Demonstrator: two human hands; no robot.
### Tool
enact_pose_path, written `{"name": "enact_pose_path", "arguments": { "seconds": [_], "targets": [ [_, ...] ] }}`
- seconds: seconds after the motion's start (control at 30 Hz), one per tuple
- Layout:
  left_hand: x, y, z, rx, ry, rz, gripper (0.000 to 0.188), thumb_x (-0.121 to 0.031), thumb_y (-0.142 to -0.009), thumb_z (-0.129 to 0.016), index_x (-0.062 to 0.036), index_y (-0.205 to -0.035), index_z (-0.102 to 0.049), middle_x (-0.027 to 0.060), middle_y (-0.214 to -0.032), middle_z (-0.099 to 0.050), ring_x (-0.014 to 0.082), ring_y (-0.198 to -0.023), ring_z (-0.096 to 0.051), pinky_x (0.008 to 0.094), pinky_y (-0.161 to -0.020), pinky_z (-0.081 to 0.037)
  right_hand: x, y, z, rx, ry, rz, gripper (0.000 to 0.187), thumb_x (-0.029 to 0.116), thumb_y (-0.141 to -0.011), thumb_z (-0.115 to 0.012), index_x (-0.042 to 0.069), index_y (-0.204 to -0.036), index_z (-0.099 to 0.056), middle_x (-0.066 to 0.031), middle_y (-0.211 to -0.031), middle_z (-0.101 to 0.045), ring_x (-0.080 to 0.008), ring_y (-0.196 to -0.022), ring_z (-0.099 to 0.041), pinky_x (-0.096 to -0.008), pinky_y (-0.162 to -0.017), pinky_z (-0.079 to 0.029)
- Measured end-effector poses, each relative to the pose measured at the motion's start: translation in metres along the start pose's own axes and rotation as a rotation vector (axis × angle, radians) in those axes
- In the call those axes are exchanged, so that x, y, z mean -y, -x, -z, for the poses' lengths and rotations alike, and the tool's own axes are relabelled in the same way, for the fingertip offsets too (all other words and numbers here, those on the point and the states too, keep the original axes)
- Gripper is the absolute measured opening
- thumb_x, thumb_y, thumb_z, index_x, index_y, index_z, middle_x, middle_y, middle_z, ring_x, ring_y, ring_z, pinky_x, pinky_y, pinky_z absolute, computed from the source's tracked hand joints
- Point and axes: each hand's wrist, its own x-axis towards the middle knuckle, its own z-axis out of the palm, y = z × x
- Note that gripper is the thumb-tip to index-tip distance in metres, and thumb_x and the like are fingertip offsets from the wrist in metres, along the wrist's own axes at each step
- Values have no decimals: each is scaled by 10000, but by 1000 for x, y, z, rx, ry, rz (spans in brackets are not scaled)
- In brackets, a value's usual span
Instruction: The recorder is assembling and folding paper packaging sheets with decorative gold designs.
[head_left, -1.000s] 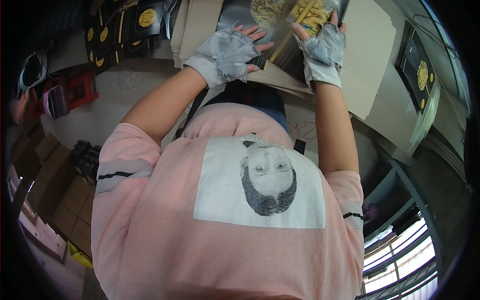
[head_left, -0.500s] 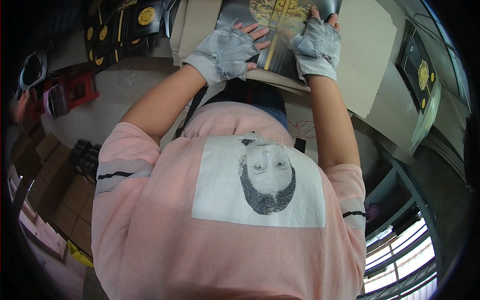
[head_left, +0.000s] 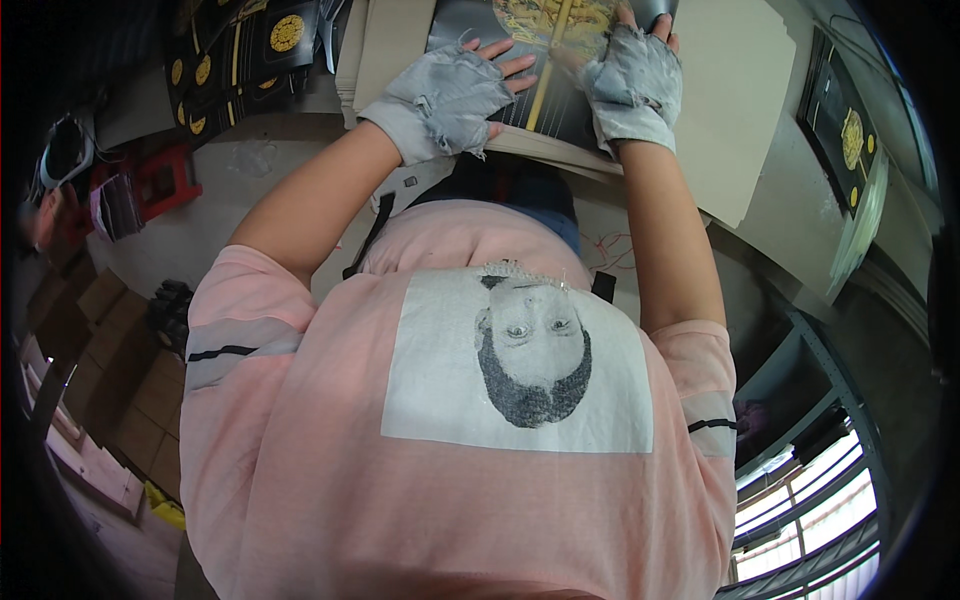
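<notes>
A glossy black printed sheet (head_left: pixel 550 90) with a gold ornament and a gold stripe lies over a stack of greyish cardboard sheets (head_left: pixel 555 148). Both my hands wear worn grey fingerless gloves. My left hand (head_left: pixel 450 95) rests at the sheet's left edge, fingers spread. On the right side of the sheet lies my right hand (head_left: pixel 637 85), its fingertips stretched toward the far edge. Its thumb is smeared by motion near the gold stripe. Neither hand grips anything. The sheet's far end is cut off by the picture's upper edge.
More cardboard (head_left: pixel 745 100) lies right of the sheet. Black-and-gold printed pieces (head_left: pixel 250 70) are piled at the far left, and a similar black-and-gold piece (head_left: pixel 845 130) sits at the far right. A red plastic stool (head_left: pixel 165 180) stands at left, above cardboard boxes (head_left: pixel 130 390). A metal rack (head_left: pixel 800 370) is at lower right.
Both hands stay flat on the sheet. My left hand has shifted slightly left, and the whole view has moved a little.
</notes>
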Motion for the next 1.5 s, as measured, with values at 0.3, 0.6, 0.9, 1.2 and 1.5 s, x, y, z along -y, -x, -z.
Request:
{"name": "enact_pose_path", "arguments": {
  "seconds": [0.3, 0.6, 0.9, 1.2, 1.5],
  "targets": [
    [2, 0, -4, -29, -20, -17, 744, -510, -918, -500, -201, -1589, -408, 14, -1691, -316, 251, -1572, -244, 467, -1294, -149, 0, -1, 0, -12, 35, 6, 1007, 525, -658, -874, 93, -1487, -501, -403, -1468, -463, -534, -1348, -481, -513, -1151, -412],
    [-1, 0, -2, -6, 8, 10, 672, -506, -975, -500, -204, -1573, -442, 12, -1679, -342, 250, -1567, -252, 471, -1290, -160, 0, -1, -1, 3, 41, -3, 1024, 530, -644, -880, 81, -1483, -503, -404, -1475, -451, -536, -1351, -474, -513, -1156, -410],
    [-1, 1, -3, -42, -11, 10, 622, -505, -1011, -511, -211, -1558, -465, -15, -1668, -364, 208, -1558, -274, 442, -1287, -179, 1, -1, 1, -7, 51, 21, 1029, 556, -633, -881, 68, -1465, -524, -400, -1467, -455, -539, -1338, -479, -518, -1161, -398],
    [1, 0, -7, -61, -13, 8, 603, -482, -1011, -510, -206, -1546, -478, -9, -1657, -382, 208, -1552, -287, 436, -1286, -192, 7, -1, 9, 41, 55, 0, 1017, 563, -648, -870, 65, -1465, -525, -395, -1473, -448, -541, -1342, -469, -526, -1156, -400],
    [-9, -8, 6, -98, 123, 8, 539, -401, -959, -593, -93, -1401, -607, 136, -1509, -526, 254, -1461, -427, 424, -1263, -264, -5, 1, -14, 18, 92, 34, 992, 619, -700, -821, 126, -1500, -505, -372, -1536, -397, -547, -1413, -398, -527, -1182, -369]
  ]
}}
